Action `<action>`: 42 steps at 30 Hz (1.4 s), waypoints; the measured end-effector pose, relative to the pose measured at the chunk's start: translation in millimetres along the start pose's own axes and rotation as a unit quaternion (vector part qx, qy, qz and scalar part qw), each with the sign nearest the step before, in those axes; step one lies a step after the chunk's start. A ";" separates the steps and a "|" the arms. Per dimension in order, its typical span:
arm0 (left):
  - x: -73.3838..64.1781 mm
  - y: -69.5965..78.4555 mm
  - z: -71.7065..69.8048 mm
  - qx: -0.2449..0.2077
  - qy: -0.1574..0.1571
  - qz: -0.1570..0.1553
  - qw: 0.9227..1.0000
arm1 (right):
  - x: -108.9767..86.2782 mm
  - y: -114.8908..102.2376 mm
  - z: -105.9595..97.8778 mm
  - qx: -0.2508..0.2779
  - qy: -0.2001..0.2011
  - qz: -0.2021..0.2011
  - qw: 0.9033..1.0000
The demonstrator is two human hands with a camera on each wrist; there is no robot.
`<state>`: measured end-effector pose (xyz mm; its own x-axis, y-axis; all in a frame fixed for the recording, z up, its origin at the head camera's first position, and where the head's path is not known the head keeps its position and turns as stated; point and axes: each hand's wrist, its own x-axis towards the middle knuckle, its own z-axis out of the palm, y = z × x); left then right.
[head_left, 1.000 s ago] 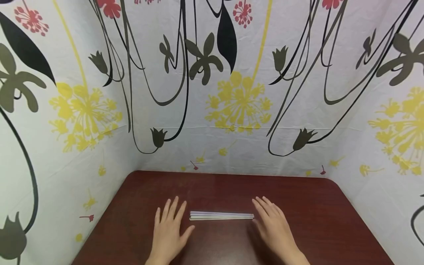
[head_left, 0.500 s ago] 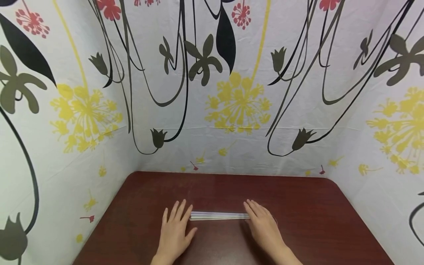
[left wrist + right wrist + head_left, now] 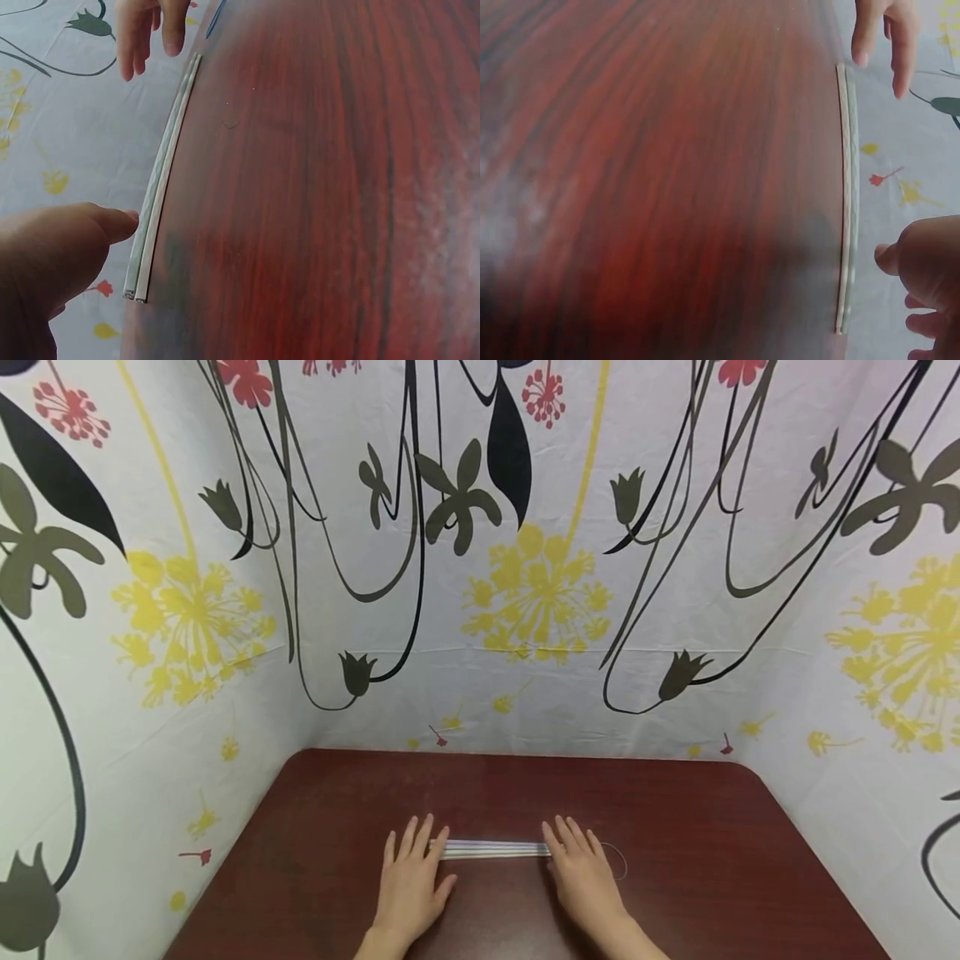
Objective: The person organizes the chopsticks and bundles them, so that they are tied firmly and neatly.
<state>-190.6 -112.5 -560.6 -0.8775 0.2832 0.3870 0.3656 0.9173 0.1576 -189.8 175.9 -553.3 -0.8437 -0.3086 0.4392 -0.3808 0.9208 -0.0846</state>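
Several long, thin, pale sticks (image 3: pixel 495 849) lie side by side across the middle of the brown table. My left hand (image 3: pixel 411 881) is at their left end, fingers spread and fairly straight, the index finger overlapping the tips in the head view. At the other end, my right hand (image 3: pixel 585 872) covers the right tips, its fingers extended forward. In the left wrist view, the left thumb (image 3: pixel 118 223) points at the sticks (image 3: pixel 159 180) near one end. The right wrist view has the right hand (image 3: pixel 934 259) beside the sticks (image 3: pixel 847 195), its thumb toward them.
A thin cord loop (image 3: pixel 624 860) shows just right of my right hand; a blue strand (image 3: pixel 216 19) appears at the top of the left wrist view. White cloth with printed flowers (image 3: pixel 480 718) hangs around the back and sides of the wood-grain table (image 3: pixel 480 785).
Both hands have moved inward, from beside the sticks to over their two ends. The thin cord loop has come into view past my right hand. The sticks stay in place.
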 end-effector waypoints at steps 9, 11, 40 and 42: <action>5.3 2.8 11.6 0.007 -0.012 0.004 1.000 | 3.9 -4.2 13.7 0.011 -0.042 0.014 0.999; 6.5 2.8 14.5 0.017 -0.015 0.008 1.000 | 4.3 -5.1 16.6 0.015 -0.047 0.012 0.999; 21.3 11.8 39.6 0.084 -0.060 0.030 0.994 | 14.1 -20.8 37.0 -0.053 -0.049 -0.036 0.997; 22.2 13.5 40.5 0.087 -0.052 0.031 0.994 | 14.7 -19.9 37.8 -0.058 -0.031 -0.043 0.997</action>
<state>-217.7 -82.5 -586.7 -0.8856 0.3593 0.2941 0.3684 0.9293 -0.0259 -209.0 144.1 -578.9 -0.8332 -0.3982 0.3836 -0.4093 0.9107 0.0563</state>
